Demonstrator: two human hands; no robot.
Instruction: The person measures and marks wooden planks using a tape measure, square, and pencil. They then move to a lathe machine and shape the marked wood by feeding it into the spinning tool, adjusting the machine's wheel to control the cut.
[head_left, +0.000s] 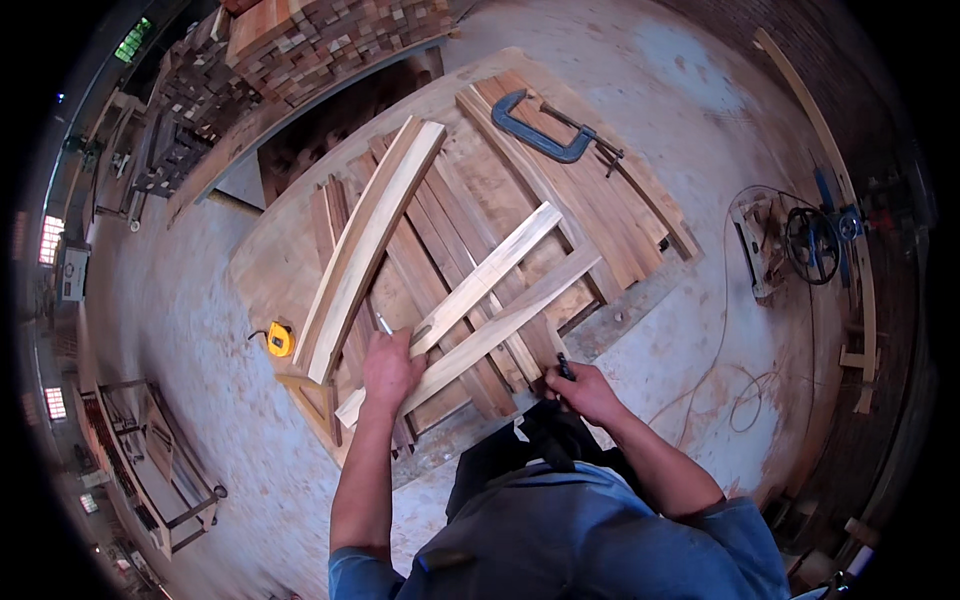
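Note:
My left hand is closed at the near end of a pale wooden strip. A slim white pencil-like stick pokes up beside its fingers. Below that strip, a second pale strip runs across the planks, its near end passing by my left wrist. My right hand is closed around a short black pen-like thing at the near edge of the table. Several brown planks lie side by side underneath both strips.
Two curved pale boards lie at the left of the worktable. Near them are a yellow tape measure and a wooden triangle. A G-clamp rests on planks at the far right. Stacked timber stands behind.

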